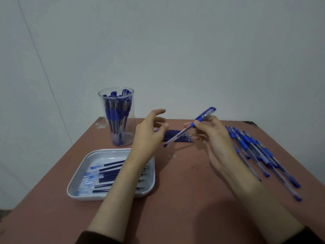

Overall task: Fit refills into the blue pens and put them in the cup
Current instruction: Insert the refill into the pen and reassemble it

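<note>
1. Desk: reddish-brown top, set against a pale wall.
2. Clear plastic cup: upright near the far-left corner, crowded with capped blue pens.
3. White tray: near the left edge, in front of the cup, holding dark refills and clear blue-printed wrappers; the left forearm crosses over it.
4. Loose refills: a flat row near the far edge, at the middle.
5. Row of blue pens: lying side by side along the right edge.
6. Left hand: raised above the desk, fingers relaxed and apart, holding nothing.
7. Right hand: thumb and fingers pinch the held blue pen at its grip, in the air over the loose refills, cap end raised toward the far right.
</note>
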Demonstrator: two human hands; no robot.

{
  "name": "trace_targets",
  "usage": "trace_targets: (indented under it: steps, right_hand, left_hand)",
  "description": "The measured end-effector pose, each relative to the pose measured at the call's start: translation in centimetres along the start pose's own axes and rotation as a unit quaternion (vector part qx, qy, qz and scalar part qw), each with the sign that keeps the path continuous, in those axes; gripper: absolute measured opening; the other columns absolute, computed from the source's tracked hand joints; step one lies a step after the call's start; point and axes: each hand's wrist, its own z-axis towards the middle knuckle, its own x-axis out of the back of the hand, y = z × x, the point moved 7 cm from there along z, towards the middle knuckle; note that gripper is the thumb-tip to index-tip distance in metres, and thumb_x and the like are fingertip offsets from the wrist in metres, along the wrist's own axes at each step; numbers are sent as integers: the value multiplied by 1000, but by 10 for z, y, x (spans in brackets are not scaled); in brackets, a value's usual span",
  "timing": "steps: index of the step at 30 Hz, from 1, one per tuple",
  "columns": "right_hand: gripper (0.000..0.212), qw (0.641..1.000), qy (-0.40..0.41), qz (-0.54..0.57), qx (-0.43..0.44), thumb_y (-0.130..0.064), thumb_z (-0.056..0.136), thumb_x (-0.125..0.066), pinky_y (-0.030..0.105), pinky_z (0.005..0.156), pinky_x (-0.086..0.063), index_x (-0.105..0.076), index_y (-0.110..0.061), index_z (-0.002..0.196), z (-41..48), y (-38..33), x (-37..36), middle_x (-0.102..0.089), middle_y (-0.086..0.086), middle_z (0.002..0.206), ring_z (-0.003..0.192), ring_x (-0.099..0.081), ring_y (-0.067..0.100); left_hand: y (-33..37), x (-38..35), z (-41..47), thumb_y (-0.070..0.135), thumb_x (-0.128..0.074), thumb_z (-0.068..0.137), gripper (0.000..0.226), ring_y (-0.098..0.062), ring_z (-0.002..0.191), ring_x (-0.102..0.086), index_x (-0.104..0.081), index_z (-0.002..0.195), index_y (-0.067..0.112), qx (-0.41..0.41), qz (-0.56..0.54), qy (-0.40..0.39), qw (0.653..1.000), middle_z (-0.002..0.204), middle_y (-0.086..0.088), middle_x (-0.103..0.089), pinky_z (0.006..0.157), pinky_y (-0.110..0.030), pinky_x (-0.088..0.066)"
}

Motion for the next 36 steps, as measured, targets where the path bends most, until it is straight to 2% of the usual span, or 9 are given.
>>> trace_targets:
  steps: [5,9,13,16,19,23,25,30,36]
  right_hand:
    - [9,994,11,81,-67,3,91,-54,27,67,-59,-58,-3,85,5,19,4,-72,12,77,64,-68,19]
    - [6,992,-12,54,-117,6,86,-60,33,75,-60,-65,1,86,4,29,2,-72,14,72,66,-71,23]
    - [18,994,-21,-48,-98,8,78,-69,35,65,-58,-64,-7,86,1,31,1,-70,13,70,58,-66,22]
    - [16,980,-35,-190,-53,1,76,-76,17,54,-49,-69,-11,83,2,25,1,-67,2,65,55,-61,8]
    - [16,946,-51,-320,21,-7,75,-79,7,54,-42,-72,-20,81,1,18,-3,-69,-4,73,56,-57,-5]
    - [17,924,-73,-371,54,-11,75,-79,7,59,-44,-72,-26,81,2,21,-5,-71,-2,80,66,-59,-3]
    - [16,931,-74,-356,41,-11,75,-79,9,60,-46,-72,-25,80,3,24,-5,-71,-4,78,65,-59,-3]
    - [13,985,-43,-161,-52,0,78,-73,28,62,-50,-73,-12,82,14,21,0,-66,3,66,59,-55,15]
    - [10,996,-61,-40,54,3,89,-58,20,55,-48,-61,-3,82,55,-65,-41,-66,7,66,56,-57,13]
  left_hand:
    - [-10,21,2,9,-55,91,27,-2,83,-61,-63,113,22,34,-23,105,994,89,8,-66,81,-27,-51]
    - [-10,24,3,9,-54,90,25,5,81,-59,-65,110,21,38,-27,122,992,87,9,-66,77,-15,-47]
    - [-11,22,3,7,-53,90,25,3,82,-59,-65,108,20,41,-38,116,992,87,7,-66,73,-12,-46]
    - [-10,21,3,9,-53,91,25,2,81,-59,-65,110,20,38,-38,116,992,88,6,-67,71,-11,-46]
    - [-10,19,4,10,-53,91,24,3,78,-59,-64,109,21,38,-38,111,992,85,9,-66,65,-6,-45]
    - [-10,19,4,10,-53,91,24,2,78,-60,-65,108,21,39,-43,114,992,85,8,-66,66,-8,-45]
    - [-9,21,4,9,-52,91,24,2,79,-59,-65,108,21,41,-42,119,991,86,7,-67,68,-9,-46]
    - [-10,25,0,10,-51,91,22,0,77,-58,-65,105,18,51,-35,147,987,87,5,-66,74,-23,-48]
    - [-13,32,-2,9,-52,87,13,-4,73,-57,-63,91,16,69,-56,197,976,78,13,-60,73,-31,-50]
